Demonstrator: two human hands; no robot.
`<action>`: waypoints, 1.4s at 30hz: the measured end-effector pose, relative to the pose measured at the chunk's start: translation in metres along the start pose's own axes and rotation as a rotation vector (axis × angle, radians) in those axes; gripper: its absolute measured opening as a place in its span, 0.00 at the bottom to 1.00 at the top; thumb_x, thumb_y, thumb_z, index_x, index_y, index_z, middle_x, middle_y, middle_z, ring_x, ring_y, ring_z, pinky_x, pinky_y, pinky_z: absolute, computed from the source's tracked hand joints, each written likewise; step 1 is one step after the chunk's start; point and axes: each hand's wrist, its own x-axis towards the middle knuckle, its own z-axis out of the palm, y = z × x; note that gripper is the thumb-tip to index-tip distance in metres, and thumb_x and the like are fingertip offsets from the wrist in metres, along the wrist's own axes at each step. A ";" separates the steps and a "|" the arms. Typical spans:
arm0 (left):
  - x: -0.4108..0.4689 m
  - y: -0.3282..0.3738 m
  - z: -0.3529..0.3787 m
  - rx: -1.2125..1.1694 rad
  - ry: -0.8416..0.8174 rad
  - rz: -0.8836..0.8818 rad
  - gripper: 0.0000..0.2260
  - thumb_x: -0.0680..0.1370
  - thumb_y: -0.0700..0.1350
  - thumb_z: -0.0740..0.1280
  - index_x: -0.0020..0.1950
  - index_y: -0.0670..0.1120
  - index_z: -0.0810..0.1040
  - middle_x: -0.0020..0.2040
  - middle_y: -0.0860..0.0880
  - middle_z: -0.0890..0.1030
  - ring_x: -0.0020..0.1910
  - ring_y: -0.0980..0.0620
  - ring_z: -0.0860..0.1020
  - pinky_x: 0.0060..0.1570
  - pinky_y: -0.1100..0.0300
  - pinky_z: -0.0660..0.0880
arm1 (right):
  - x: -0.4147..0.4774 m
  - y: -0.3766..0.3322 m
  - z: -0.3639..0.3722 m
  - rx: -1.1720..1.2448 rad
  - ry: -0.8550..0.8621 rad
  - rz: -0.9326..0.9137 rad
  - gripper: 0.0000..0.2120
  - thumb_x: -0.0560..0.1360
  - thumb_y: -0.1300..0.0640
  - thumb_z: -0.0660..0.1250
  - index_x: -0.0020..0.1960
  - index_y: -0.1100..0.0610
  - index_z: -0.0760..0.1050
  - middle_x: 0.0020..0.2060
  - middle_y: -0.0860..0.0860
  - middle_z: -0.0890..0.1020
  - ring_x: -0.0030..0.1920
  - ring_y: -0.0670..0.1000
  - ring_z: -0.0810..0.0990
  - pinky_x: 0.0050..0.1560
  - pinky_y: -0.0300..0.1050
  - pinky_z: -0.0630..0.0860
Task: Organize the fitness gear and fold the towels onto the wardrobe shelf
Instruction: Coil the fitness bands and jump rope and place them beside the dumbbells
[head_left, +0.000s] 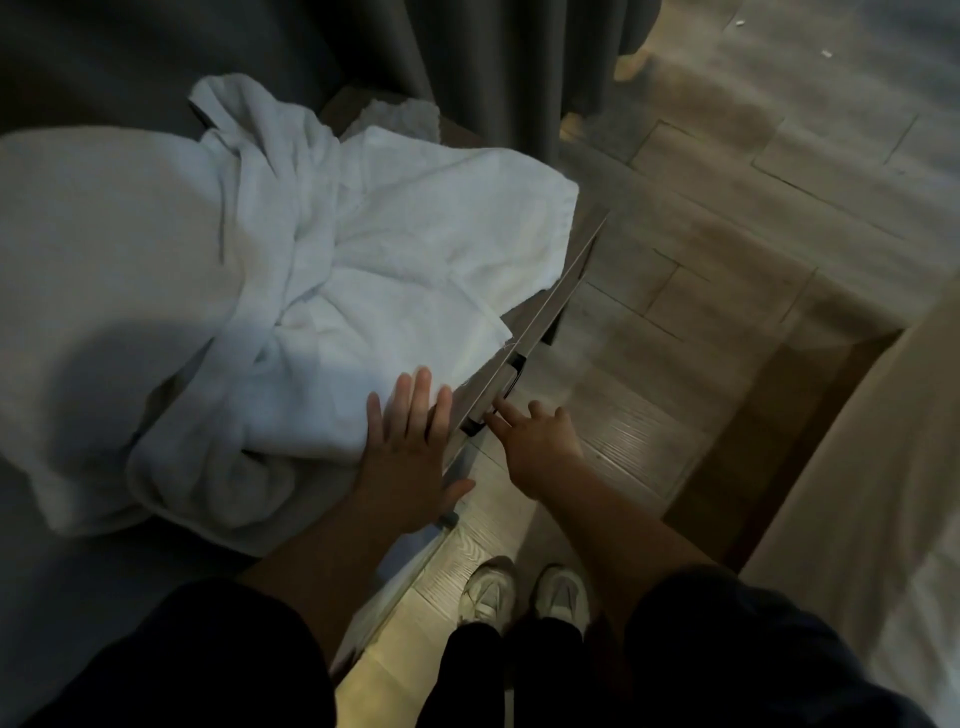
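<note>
Floor: wood-look planks, pale grey-brown, filling the right half of the view.
Pale cloth: broad, smooth and off-white on the left – sheet or large towel, cannot tell which.
Towel heap: white terry towels, crumpled and unfolded, lying partly over the pale cloth. One twisted length runs from the upper left down into a knot-like bunch at centre. The near edge is rolled over. A strip of dark wood shows at the heap's right edge.
Curtain: grey, hanging in folds at the top, behind the heap.
Beige surface: lower right, blurred – identity unclear.
Door panel: thin, seen edge-on, running diagonally just beside the right edge of the heap.
Left hand: fingers straight and slightly spread, palm down, resting flat on the near right corner of the heap. It grips nothing, and its fingertips lie close to the panel edge.
Right hand: loosely spread, index finger extended to the handle; nothing is grasped.
Trainers: white pair, on the floor at bottom centre.
</note>
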 end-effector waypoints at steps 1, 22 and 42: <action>0.000 0.000 0.000 -0.003 0.009 0.007 0.45 0.72 0.72 0.58 0.75 0.39 0.65 0.75 0.34 0.62 0.74 0.34 0.62 0.66 0.34 0.66 | 0.000 -0.001 0.000 -0.003 -0.009 0.003 0.39 0.77 0.53 0.66 0.80 0.47 0.46 0.80 0.49 0.46 0.74 0.60 0.60 0.65 0.60 0.68; 0.009 -0.001 0.017 -0.199 -0.162 -0.014 0.50 0.67 0.78 0.35 0.76 0.43 0.31 0.75 0.36 0.30 0.76 0.35 0.35 0.71 0.36 0.35 | -0.078 0.020 0.022 1.672 0.252 0.561 0.22 0.80 0.55 0.63 0.72 0.54 0.63 0.56 0.50 0.80 0.49 0.46 0.82 0.44 0.40 0.81; 0.009 -0.002 0.009 -0.227 -0.203 -0.010 0.55 0.62 0.79 0.32 0.77 0.42 0.35 0.75 0.34 0.33 0.76 0.33 0.37 0.72 0.34 0.40 | -0.105 0.030 0.040 1.506 0.276 0.837 0.18 0.79 0.66 0.61 0.66 0.59 0.61 0.55 0.58 0.77 0.53 0.59 0.81 0.47 0.53 0.82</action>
